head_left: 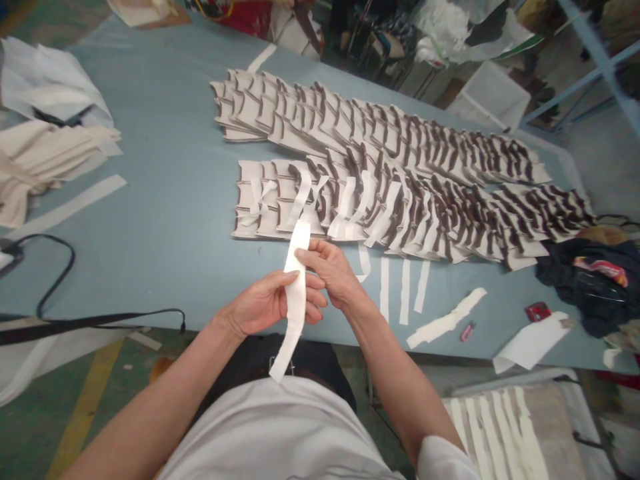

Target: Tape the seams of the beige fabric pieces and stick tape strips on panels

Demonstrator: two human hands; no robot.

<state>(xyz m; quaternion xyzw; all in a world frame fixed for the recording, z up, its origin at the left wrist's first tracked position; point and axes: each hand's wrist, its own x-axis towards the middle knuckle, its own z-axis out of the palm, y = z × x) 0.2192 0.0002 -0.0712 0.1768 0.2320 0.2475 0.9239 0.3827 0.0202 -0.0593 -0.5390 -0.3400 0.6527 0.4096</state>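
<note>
Both hands hold a white strip (297, 300) that looks like paper or cloth, above the table's front edge. My left hand (265, 303) has its thumb on the strip's face and its fingers behind. My right hand (333, 270) pinches the strip a little higher, thumb on top. Beyond the hands lies a long row of overlapping beige fabric pieces (255, 223) with dark brown edges. White strips (385, 210) lie across several of them. Behind runs a second row of similar beige and brown pieces (250, 107).
The blue-grey table (165, 193) also bears folded beige cloth (45, 160) at left, a black cable (55, 300), loose white strips (447, 317) at right, a small red object (537, 311) and a dark bundle (585, 280). A rack with pale strips (500, 427) stands below right.
</note>
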